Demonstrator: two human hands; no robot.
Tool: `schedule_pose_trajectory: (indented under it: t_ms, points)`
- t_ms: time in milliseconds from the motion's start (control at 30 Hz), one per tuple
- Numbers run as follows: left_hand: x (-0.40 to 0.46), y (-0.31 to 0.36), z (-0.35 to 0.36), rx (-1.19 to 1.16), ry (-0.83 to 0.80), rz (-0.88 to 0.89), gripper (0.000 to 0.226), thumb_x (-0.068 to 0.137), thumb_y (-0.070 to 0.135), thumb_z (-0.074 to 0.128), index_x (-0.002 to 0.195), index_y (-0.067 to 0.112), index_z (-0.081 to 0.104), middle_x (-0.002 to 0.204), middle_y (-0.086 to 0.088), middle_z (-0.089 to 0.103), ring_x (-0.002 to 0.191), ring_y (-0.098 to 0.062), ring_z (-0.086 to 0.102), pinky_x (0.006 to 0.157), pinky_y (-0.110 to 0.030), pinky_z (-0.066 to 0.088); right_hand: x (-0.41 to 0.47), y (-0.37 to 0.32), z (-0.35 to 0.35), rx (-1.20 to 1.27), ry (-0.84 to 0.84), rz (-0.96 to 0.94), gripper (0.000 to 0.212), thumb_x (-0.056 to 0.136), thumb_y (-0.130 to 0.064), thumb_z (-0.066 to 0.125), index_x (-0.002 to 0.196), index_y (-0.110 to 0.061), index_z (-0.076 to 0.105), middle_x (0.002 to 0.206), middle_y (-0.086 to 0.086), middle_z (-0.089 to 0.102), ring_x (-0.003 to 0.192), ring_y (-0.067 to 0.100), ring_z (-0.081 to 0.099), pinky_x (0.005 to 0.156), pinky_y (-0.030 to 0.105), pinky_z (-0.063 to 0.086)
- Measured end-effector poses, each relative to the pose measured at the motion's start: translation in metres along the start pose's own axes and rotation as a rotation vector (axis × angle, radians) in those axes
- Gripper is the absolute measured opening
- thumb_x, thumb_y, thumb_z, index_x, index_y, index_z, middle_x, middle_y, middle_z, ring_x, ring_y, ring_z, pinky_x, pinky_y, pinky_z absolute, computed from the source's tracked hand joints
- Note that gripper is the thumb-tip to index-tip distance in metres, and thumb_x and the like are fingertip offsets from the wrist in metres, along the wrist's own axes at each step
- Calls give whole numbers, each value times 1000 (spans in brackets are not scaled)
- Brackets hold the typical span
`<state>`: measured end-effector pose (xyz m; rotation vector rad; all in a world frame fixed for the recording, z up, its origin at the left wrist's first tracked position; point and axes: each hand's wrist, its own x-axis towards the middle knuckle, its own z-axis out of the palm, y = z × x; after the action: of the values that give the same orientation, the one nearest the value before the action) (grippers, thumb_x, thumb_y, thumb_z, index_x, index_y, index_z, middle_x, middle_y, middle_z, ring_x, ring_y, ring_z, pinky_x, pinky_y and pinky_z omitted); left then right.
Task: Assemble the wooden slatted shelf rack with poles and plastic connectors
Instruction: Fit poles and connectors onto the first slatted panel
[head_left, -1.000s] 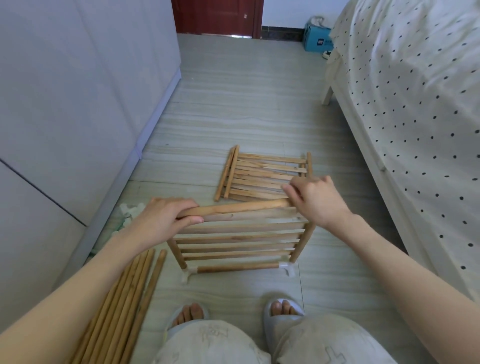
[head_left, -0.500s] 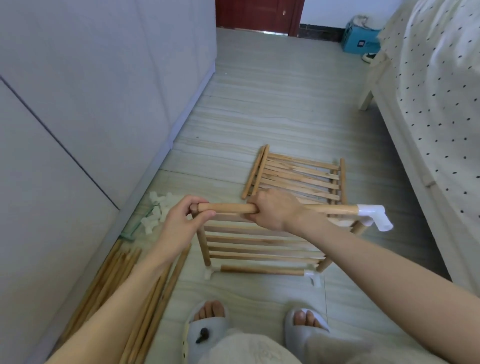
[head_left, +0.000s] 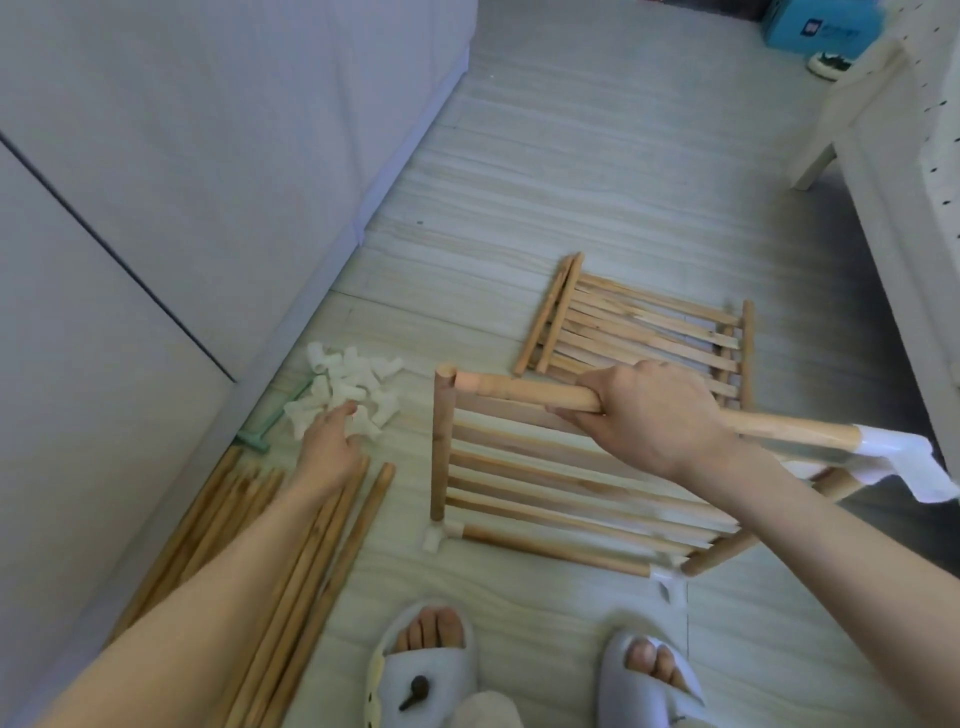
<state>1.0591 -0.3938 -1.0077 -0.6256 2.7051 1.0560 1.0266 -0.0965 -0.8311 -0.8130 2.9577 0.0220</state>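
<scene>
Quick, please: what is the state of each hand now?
Left hand: reaching into the white connectors; grip cannot be told.
Right hand: closed around the top pole.

tan wooden poles (head_left: 291, 561) and slats (head_left: 644, 332), white plastic connectors (head_left: 348, 389), pale grey slippers (head_left: 423, 670). floor (head_left: 597, 171) light grey with wood-grain streaks; a blue box (head_left: 815, 23); white bedding (head_left: 935, 104) with black dots.

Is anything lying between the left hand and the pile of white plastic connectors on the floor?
Nothing visible. The left hand already reaches the near edge of the pile of white plastic connectors, fingertips touching one piece; whether it grips one is unclear. The loose wooden poles lie under the forearm.
</scene>
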Motion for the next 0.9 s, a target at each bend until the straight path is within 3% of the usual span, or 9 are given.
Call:
schedule_pose_trajectory:
  t_ms: [67, 167, 333, 467, 567, 633, 733, 833, 900]
  points:
    - [18, -8, 13, 190, -58, 40, 59, 89, 1, 46, 144, 6, 29, 148, -20, 30, 135, -37, 28, 109, -40, 25, 2, 3, 0, -2, -20, 13, 41, 89, -64, 30, 88, -30, 54, 91, -1, 65, 90, 26, 61, 61, 31, 30]
    - [42, -13, 28, 281, -73, 21, 65, 91, 3, 44, 150, 13, 17, 155, -15, 14, 140, -35, 18, 112, -42, 22, 2, 5, 2, -3, 1, 21, 45, 87, -64, 29, 92, -31, 58, 86, -2, 65, 86, 26, 62, 59, 31, 31]
    - [60, -24, 46, 426, -33, 57, 44, 92, 6, 44, 136, 9, 41, 138, -19, 40, 123, -38, 41, 98, -44, 37, -5, 2, 1, -33, 56, -3, 52, 82, -64, 19, 89, -32, 60, 66, -6, 53, 74, 26, 63, 55, 31, 31]
    - [58, -26, 43, 339, 75, 20, 28, 89, 5, 52, 116, 3, 57, 120, -24, 54, 108, -40, 53, 87, -43, 44, -5, 6, 1, -25, 31, 22, 37, 90, -57, 30, 91, -31, 57, 66, -7, 48, 75, 26, 62, 56, 31, 29]
    - [53, -23, 34, 65, 199, -27, 24, 88, 7, 58, 110, -3, 60, 109, -27, 61, 103, -40, 56, 88, -43, 45, -4, 7, 4, -27, 30, 32, 32, 92, -54, 34, 88, -31, 56, 67, -6, 49, 76, 27, 62, 56, 31, 28]
    - [44, -11, 26, -347, 243, -179, 20, 86, 5, 62, 104, -3, 58, 105, -28, 62, 91, -36, 62, 83, -40, 52, -5, 9, 6, -29, 39, 32, 33, 92, -53, 35, 90, -31, 59, 67, -5, 50, 76, 26, 62, 56, 30, 27]
    - [18, 17, 11, -1027, 123, -356, 21, 87, -4, 60, 107, -2, 52, 96, -23, 59, 71, -19, 64, 65, -21, 56, -8, 8, 9, -55, 48, 20, 34, 92, -53, 33, 94, -31, 59, 71, -3, 58, 76, 27, 63, 56, 30, 29]
    - [-16, 49, -14, -1346, -1, -346, 33, 91, -5, 52, 122, 2, 46, 98, -15, 59, 83, -19, 65, 77, -28, 54, -15, 4, 10, -78, 60, 2, 37, 92, -57, 32, 98, -31, 58, 84, 0, 67, 80, 29, 63, 58, 31, 31]
    - [-41, 65, -30, -1488, -37, -327, 34, 94, -4, 47, 127, 4, 44, 106, -18, 57, 88, -22, 63, 73, -26, 57, -23, 1, 11, -70, 83, -25, 41, 90, -61, 30, 99, -30, 55, 88, -1, 68, 82, 28, 64, 57, 30, 30]
